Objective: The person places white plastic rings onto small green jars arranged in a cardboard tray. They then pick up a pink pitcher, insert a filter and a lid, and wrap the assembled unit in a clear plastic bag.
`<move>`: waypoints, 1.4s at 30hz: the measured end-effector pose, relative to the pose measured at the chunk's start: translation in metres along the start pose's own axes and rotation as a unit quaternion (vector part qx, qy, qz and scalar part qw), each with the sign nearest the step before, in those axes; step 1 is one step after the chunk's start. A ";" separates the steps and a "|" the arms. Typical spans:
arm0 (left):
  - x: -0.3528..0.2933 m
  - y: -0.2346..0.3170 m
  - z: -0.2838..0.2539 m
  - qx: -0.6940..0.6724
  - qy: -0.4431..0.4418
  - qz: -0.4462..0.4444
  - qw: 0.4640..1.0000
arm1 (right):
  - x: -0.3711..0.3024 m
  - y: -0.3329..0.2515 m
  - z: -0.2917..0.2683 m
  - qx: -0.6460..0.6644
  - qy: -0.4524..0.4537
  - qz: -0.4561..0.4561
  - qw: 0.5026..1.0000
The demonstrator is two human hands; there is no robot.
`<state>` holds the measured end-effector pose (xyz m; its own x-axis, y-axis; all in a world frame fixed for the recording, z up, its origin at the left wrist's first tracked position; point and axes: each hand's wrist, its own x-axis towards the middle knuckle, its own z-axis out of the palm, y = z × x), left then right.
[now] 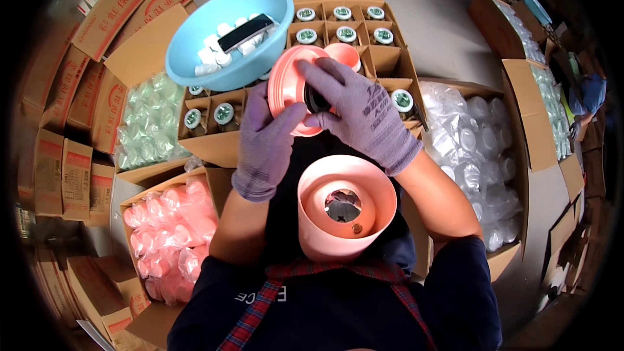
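Observation:
Both my hands wear grey-lavender gloves. Between them, above the near edge of a divided carton, is a pink round part point(284, 81) with a ridged rim, tilted on its side. My left hand point(263, 146) grips its lower left, thumb across the front. My right hand point(367, 107) is closed over its right side and a black piece point(316, 99) at its centre; its fingertips are partly hidden. A larger pink cylindrical shell point(312, 221) stands upright below my hands, near my body, with a shiny round bottom visible inside. Just beyond the held part sits another pink cup-shaped piece point(344, 53).
The divided carton point(390, 68) holds several white-and-green-topped items. On its left stands a blue basin point(179, 68) containing white pieces and a phone point(246, 32). Cartons of bagged green point(151, 120), pink point(172, 234) and clear-white point(478, 149) parts surround me. A person point(588, 94) is at far right.

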<state>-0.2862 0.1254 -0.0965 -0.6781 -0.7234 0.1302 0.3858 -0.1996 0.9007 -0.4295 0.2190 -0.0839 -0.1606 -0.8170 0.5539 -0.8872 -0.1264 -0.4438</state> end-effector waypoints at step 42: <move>-0.010 -0.025 -0.052 0.130 -0.387 0.157 0.899 | -0.102 0.032 0.018 0.553 0.015 0.029 0.832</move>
<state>-0.2563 0.1033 -0.1420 -0.8326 -0.0206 0.5536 0.5428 0.1692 0.8227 -0.4342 0.2877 -0.1673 -0.2149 -0.8273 0.5191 0.0616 -0.5419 -0.8382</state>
